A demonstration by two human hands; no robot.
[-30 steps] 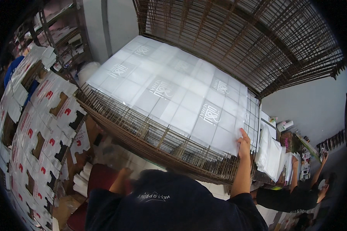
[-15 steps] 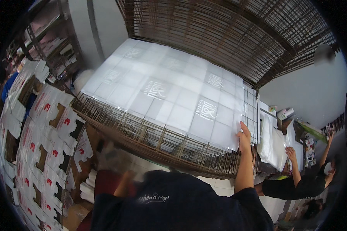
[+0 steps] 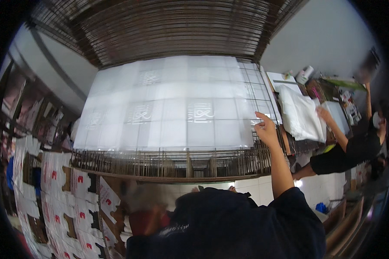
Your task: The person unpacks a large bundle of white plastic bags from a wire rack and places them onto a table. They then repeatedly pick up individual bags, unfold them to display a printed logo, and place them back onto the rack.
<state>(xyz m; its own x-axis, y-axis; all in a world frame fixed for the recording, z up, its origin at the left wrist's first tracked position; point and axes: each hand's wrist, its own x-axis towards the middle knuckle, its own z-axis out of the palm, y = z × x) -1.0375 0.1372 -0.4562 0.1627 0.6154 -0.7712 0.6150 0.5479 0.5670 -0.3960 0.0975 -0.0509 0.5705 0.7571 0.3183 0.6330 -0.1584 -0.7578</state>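
Note:
Translucent white plastic bags with printed white emblems lie flat in overlapping rows on a wire drying rack before me. My right hand hovers beside the right edge of the bags, over the bare wires, with its forefinger stretched out and nothing visible in its grip. Whether its fingertips touch the wire I cannot tell. Low beside my body is my left hand, smeared by motion, so its fingers do not show.
Raised rack shelves slope overhead behind the bags. Stacked white cartons with red marks fill the lower left. To the right, a co-worker in black reaches over a pile of white plastic on a table.
My view has swung rightward, so the rack now faces me squarely. My right hand has come off the near right corner of the bags. My left hand stays low and blurred.

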